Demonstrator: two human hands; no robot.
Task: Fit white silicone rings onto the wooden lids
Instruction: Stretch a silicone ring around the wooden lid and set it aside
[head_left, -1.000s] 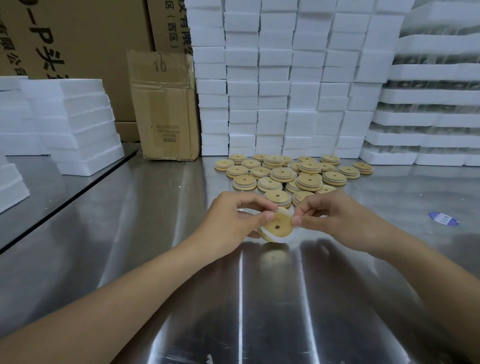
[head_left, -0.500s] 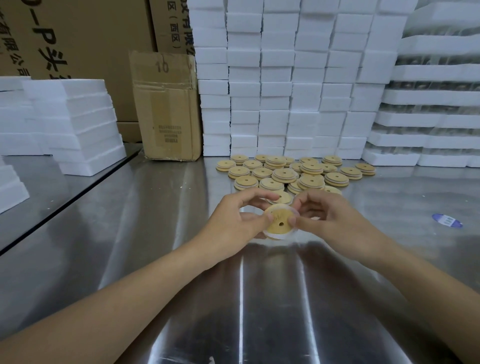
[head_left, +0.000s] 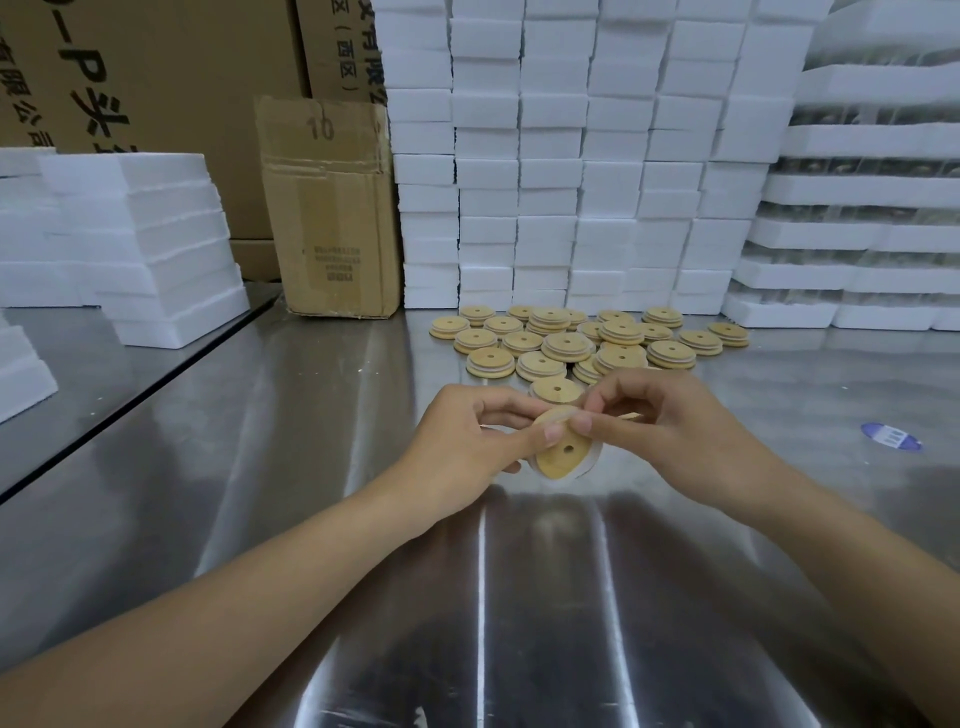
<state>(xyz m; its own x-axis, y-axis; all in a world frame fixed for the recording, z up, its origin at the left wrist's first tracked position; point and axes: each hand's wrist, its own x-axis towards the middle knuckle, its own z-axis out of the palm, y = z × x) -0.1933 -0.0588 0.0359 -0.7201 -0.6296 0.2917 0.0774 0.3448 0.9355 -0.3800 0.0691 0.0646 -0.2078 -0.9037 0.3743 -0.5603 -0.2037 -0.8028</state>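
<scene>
A round wooden lid (head_left: 561, 454) with a small centre hole is held tilted just above the steel table (head_left: 311, 467). A white silicone ring (head_left: 591, 462) wraps its lower right rim. My left hand (head_left: 462, 441) pinches the lid's upper left edge with thumb and fingers. My right hand (head_left: 670, 431) pinches its top edge with thumb and forefinger. Behind them lies a pile of several wooden lids (head_left: 582, 343), some stacked, some with white rings showing at their rims.
White foam blocks (head_left: 571, 156) are stacked along the back, foam trays (head_left: 857, 234) at the right and foam slabs (head_left: 145, 244) at the left. A cardboard box (head_left: 332, 208) stands at the back. A blue-white sticker (head_left: 891, 435) lies on the table at the right.
The lid has tipped from facing me to leaning back, and both thumbs have shifted to its top edge. The view has moved slightly nearer the pile.
</scene>
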